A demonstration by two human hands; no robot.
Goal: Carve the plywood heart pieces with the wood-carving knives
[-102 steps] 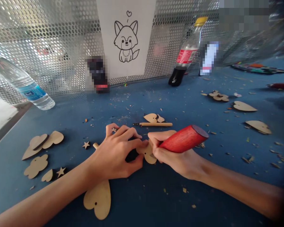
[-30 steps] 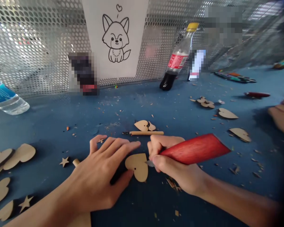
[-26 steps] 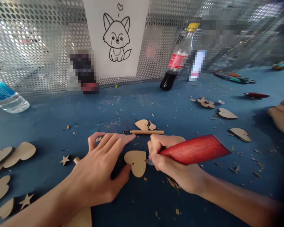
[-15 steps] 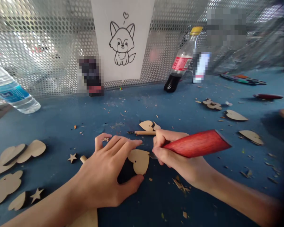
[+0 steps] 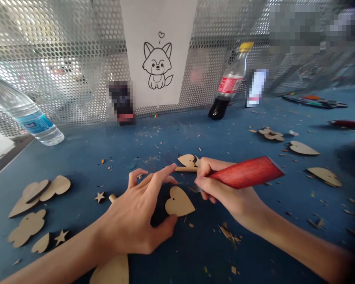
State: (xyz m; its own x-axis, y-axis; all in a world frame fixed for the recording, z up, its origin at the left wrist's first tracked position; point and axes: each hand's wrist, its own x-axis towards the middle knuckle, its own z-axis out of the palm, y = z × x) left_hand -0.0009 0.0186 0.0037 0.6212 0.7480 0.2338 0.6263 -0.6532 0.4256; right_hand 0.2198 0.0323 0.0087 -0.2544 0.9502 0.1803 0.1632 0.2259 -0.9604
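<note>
A thin wooden heart point(image 5: 180, 202) with a small hole lies on the blue table, its point toward the right. My left hand point(image 5: 139, 213) arches beside it with fingers spread and raised; the thumb tip is at the heart's lower edge, and I cannot tell whether it presses there. My right hand point(image 5: 221, 185) grips a carving knife point(image 5: 245, 173) by its red wooden handle. The knife's short metal blade sits just right of the heart, apart from it. Behind the hands lie a smaller wooden heart point(image 5: 185, 160) and a thin wooden stick point(image 5: 185, 169), partly covered by my right hand.
Wooden cutouts point(image 5: 28, 228) and a star point(image 5: 99, 197) lie at left, more hearts point(image 5: 304, 148) at right. Shavings point(image 5: 229, 233) litter the table. A water bottle point(image 5: 38, 122), cola bottle point(image 5: 227, 85) and fox drawing point(image 5: 158, 67) stand along the perforated metal screen point(image 5: 85, 67).
The heart has turned, so its point faces right rather than toward its earlier lower side. My left index finger has lifted off it. The whole view has shifted slightly.
</note>
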